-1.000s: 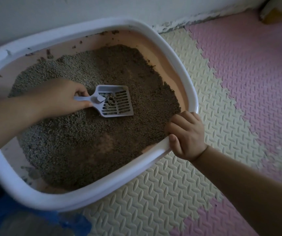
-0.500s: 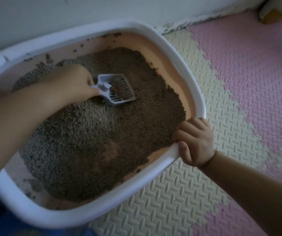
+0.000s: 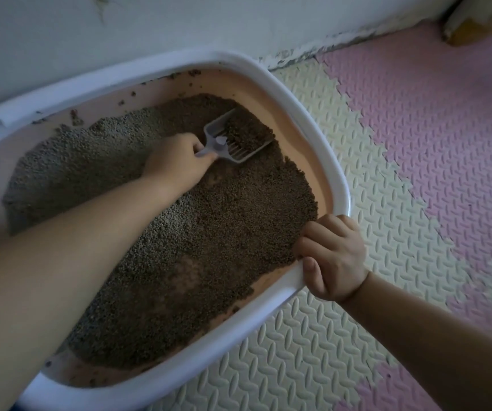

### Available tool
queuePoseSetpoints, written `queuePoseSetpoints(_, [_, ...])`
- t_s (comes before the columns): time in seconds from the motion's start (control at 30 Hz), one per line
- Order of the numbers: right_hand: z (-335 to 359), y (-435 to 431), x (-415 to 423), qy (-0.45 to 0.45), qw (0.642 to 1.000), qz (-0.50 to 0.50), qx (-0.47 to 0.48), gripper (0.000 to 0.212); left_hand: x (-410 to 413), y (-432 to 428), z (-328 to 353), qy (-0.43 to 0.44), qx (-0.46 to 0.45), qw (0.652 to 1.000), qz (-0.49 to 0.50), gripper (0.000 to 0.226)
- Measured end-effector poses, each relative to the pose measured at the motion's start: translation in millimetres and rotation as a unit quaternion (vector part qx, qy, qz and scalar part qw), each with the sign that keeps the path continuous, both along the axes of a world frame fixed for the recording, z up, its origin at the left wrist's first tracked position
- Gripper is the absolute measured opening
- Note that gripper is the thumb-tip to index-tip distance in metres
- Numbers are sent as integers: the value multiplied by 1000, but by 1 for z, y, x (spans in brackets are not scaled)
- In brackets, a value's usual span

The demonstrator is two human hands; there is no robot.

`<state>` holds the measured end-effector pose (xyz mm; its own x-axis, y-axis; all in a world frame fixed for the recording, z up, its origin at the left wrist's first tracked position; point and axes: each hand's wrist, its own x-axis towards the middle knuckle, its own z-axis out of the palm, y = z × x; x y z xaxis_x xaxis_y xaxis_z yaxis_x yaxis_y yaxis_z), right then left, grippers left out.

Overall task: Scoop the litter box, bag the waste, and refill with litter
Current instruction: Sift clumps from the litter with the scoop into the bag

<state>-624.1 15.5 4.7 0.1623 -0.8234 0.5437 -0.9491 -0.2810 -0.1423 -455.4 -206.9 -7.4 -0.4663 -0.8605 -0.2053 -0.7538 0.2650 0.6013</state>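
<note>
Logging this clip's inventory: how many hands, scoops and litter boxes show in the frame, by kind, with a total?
Hands: 2, left hand holding the scoop, right hand gripping the box's rim
Scoops: 1, the grey scoop loaded with litter
Litter boxes: 1, the white-rimmed litter box
Total: 4

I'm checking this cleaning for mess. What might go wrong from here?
1. The scoop in the left hand is heaped with litter near the box's far wall; lifting fast may spill it.
2. The right hand grips the litter box rim; tipping it could slide litter onto the mat.
</note>
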Motion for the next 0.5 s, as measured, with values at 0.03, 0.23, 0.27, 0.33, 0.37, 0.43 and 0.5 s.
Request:
queuePoseSetpoints(0.03, [0, 0, 0, 1, 1000, -2, -2, 59, -2, 6, -4, 26, 7, 1000, 8, 29])
queuePoseSetpoints(0.23, [1, 1, 0, -2, 1000, 2, 2, 54, 7, 20, 13, 113, -16, 993, 1, 29])
queuePoseSetpoints(0.27, [1, 1, 0, 0, 1000, 3, 3, 54, 14, 21, 15, 115, -25, 993, -4, 28])
queuePoseSetpoints(0.33, [1, 0, 0, 3, 1000, 3, 5, 54, 34, 20, 20, 107, -42, 993, -11, 26])
queuePoseSetpoints(0.37, [1, 0, 0, 4, 1000, 3, 5, 54, 44, 20, 23, 96, -45, 994, -14, 24])
queuePoseSetpoints(0.43, [1, 1, 0, 1, 1000, 5, 4, 54, 65, 21, 27, 64, -45, 997, -25, 21])
queuePoseSetpoints(0.5, [1, 1, 0, -3, 1000, 6, 5, 53, 84, 25, 32, 55, -48, 997, -21, 20])
